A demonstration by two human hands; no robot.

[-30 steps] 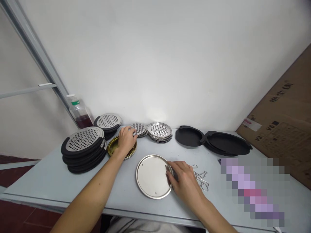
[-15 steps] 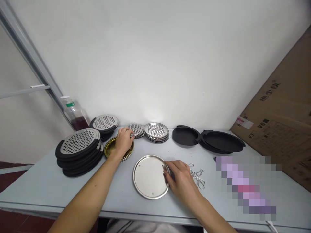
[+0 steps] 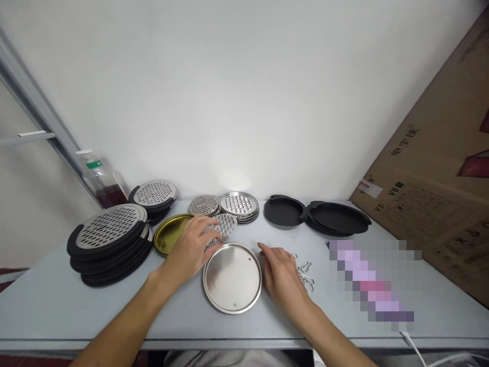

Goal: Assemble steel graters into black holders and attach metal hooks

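A round grater plate [image 3: 226, 226], thin, silvery and full of holes, is pinched in my left hand [image 3: 193, 247] and tilted above the table. Right in front of me lies a shallow round metal lid [image 3: 232, 279] with a raised rim. Beside its right rim rests my right hand [image 3: 283, 272], fingers loosely extended and holding nothing; whether a fingertip touches the rim is unclear. Partly behind my left hand sits a gold-coloured round lid [image 3: 168, 232]. Farther back are a low pile of perforated discs [image 3: 204, 205] and a stack of shiny grater discs [image 3: 239, 205].
Black-rimmed perforated discs [image 3: 110, 232] form a tall stack at left, with a shorter stack [image 3: 155, 194] behind. A bottle of dark liquid [image 3: 109, 191] stands there. Black round trays [image 3: 338, 219], metal clips [image 3: 306, 280], a pixelated purple item [image 3: 374, 285] and a cardboard box [image 3: 431, 204] occupy the right.
My left hand has lifted a grater plate from the back pile and brought it toward the metal lid. My right hand has let go of the lid's rim. The view has shifted slightly.
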